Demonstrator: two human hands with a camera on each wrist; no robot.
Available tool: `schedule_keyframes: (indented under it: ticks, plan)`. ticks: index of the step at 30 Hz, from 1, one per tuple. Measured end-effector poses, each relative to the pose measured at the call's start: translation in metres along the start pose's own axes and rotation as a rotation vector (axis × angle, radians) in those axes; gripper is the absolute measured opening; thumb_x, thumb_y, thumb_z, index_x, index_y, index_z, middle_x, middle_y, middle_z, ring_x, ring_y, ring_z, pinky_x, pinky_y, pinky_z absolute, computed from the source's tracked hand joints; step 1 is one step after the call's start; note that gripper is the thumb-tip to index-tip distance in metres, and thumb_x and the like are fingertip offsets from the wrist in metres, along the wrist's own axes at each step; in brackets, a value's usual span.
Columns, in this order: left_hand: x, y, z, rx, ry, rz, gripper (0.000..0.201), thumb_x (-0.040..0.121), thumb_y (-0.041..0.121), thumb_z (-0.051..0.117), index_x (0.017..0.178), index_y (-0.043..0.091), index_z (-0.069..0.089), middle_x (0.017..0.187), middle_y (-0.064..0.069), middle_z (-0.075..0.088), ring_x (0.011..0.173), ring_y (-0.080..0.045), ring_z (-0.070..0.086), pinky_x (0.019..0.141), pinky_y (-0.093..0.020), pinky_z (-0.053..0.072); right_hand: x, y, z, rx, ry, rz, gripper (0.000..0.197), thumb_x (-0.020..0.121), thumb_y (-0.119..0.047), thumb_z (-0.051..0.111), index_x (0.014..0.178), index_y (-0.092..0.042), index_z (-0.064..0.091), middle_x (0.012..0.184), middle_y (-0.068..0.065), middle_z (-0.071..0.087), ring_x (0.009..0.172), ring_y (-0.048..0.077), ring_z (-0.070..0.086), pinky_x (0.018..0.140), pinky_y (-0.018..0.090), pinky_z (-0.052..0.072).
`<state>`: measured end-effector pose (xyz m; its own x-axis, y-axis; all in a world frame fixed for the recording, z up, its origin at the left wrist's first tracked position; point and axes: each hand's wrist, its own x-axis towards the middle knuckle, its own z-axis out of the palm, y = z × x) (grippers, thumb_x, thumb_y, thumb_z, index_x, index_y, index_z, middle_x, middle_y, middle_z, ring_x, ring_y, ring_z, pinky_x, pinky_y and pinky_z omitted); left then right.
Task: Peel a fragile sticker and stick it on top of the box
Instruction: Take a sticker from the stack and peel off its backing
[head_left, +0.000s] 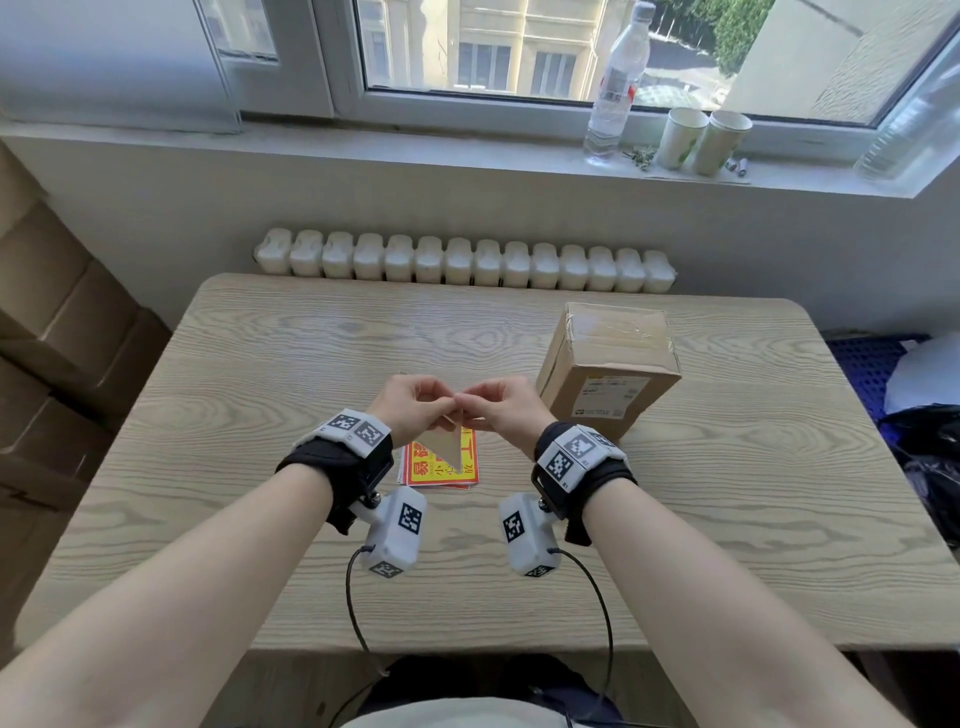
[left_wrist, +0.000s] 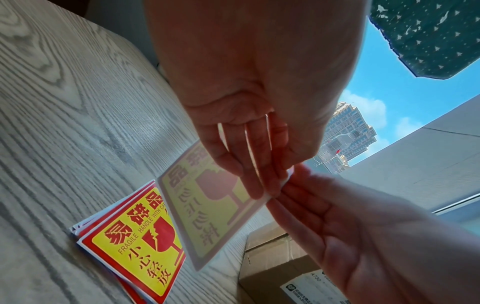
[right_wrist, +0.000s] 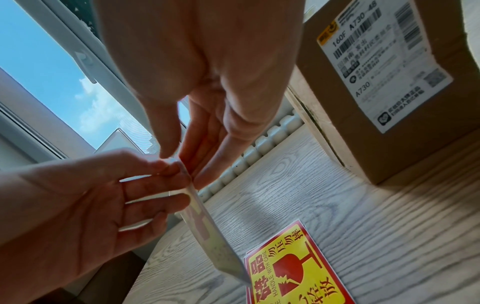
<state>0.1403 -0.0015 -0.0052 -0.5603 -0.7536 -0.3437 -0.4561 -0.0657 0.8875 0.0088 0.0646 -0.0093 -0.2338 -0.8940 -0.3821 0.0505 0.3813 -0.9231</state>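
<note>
Hands: left hand (head_left: 415, 402), right hand (head_left: 501, 405) pinch sticker (left_wrist: 207, 222) corner | red-yellow, backside showing

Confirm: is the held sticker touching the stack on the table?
Apart. The head view shows the sticker hanging from both hands above the stack; the left wrist view shows table between them.

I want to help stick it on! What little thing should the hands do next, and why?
Probably pull the corner apart to start peeling. Both the left hand and right hand pinch the same top corner of one sticker, held above the stack. It still looks unpeeled, and the box top is bare.
</note>
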Motion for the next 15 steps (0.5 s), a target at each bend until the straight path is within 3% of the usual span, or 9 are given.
schedule_keyframes:
  ticks: [3, 6, 9, 13, 15]
  plan:
    - [-0.001, -0.001, -0.003, 0.014, -0.028, 0.005, 0.02, 0.083, 0.01, 0.063, 0.065, 0.017, 0.064, 0.061, 0.007, 0.069, 0.052, -0.002, 0.064, 0.056, -0.012, 0.049, 0.0, 0.002, -0.002, -0.012, 0.041, -0.008, 0.024, 0.087, -0.002, 0.056, 0.104, 0.015, 0.06, 0.078, 0.012, 0.063, 0.069, 0.017, 0.06, 0.064, 0.018, 0.055]
    - [-0.001, -0.003, -0.012, 0.042, -0.029, -0.035, 0.022, 0.084, 0.001, 0.059, 0.065, 0.012, 0.06, 0.057, 0.006, 0.068, 0.046, -0.001, 0.063, 0.047, -0.01, 0.046, 0.004, 0.003, -0.008, -0.011, 0.132, 0.001, 0.023, 0.089, -0.003, 0.053, 0.103, 0.014, 0.06, 0.077, 0.009, 0.062, 0.068, 0.017, 0.06, 0.062, 0.017, 0.055]
    - [0.001, -0.006, -0.018, 0.055, -0.005, -0.098, 0.022, 0.083, 0.0, 0.058, 0.063, 0.01, 0.06, 0.052, 0.004, 0.068, 0.052, -0.008, 0.065, 0.042, -0.009, 0.044, 0.006, 0.004, -0.012, -0.014, 0.168, -0.001, 0.021, 0.089, -0.004, 0.054, 0.102, 0.012, 0.061, 0.074, 0.004, 0.062, 0.068, 0.014, 0.062, 0.062, 0.017, 0.055]
    - [0.004, -0.002, -0.01, -0.013, -0.035, -0.142, 0.017, 0.086, 0.02, 0.061, 0.074, 0.008, 0.063, 0.08, -0.01, 0.068, 0.066, -0.017, 0.065, 0.057, -0.019, 0.05, 0.006, 0.005, -0.004, -0.07, 0.135, -0.028, 0.019, 0.086, -0.007, 0.061, 0.098, 0.007, 0.066, 0.077, 0.007, 0.067, 0.079, 0.025, 0.067, 0.081, 0.034, 0.057]
    - [0.004, 0.0, -0.005, -0.028, -0.039, -0.135, 0.025, 0.086, 0.03, 0.061, 0.08, 0.006, 0.063, 0.082, -0.01, 0.067, 0.067, -0.017, 0.064, 0.065, -0.025, 0.05, 0.006, 0.006, 0.0, -0.101, 0.122, -0.04, 0.02, 0.085, -0.01, 0.062, 0.097, 0.004, 0.068, 0.083, 0.011, 0.068, 0.085, 0.029, 0.068, 0.084, 0.038, 0.056]
